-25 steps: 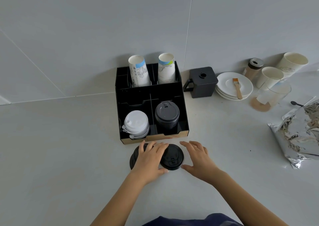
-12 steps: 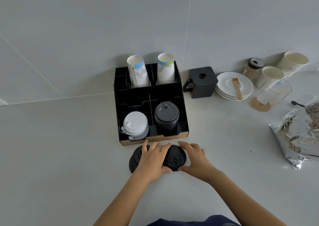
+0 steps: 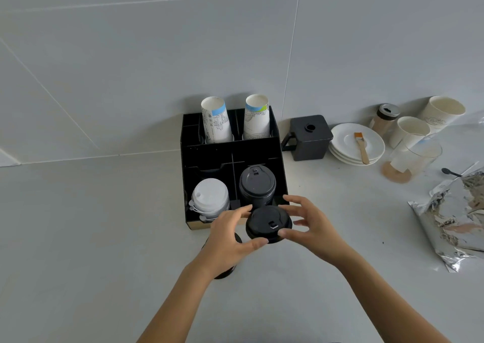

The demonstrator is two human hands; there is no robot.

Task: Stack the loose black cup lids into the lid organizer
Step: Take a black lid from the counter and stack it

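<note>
On the left, the pale desk (image 3: 86, 238) is bare up to the black lid organizer (image 3: 233, 150), which stands against the tiled wall. Two printed paper cups (image 3: 216, 121) are held in its rear compartments. In its front left compartment a stack of white lids (image 3: 209, 197) is seen; in the front right compartment a stack of black lids (image 3: 257, 183) rises above the divider.

Just in front of the organizer, the left hand (image 3: 227, 240) is raised, its fingers (image 3: 242, 210) curled and clamped on the left rim of a loose black lid (image 3: 268, 223), the thumb pressed at the lid's near edge. Beneath that hand, more black lids (image 3: 225, 273) are partly seen lying on the desk, mostly hidden by the wrist. The held lid is lifted off the desk, in front of the black stack's compartment and overlapping the organizer's front edge. The right hand (image 3: 311, 225) is placed on the lid's right side: its thumb touches the near right rim, while the other fingers are spread apart above and beside it.

Further right, a black lidded container (image 3: 307, 138) is set near the wall, then stacked white saucers (image 3: 366, 149) carrying a brush (image 3: 361, 147), a glass (image 3: 416, 154), a shaker jar (image 3: 385, 118), two white cups (image 3: 442, 112), and a crumpled foil bag (image 3: 455, 214).
</note>
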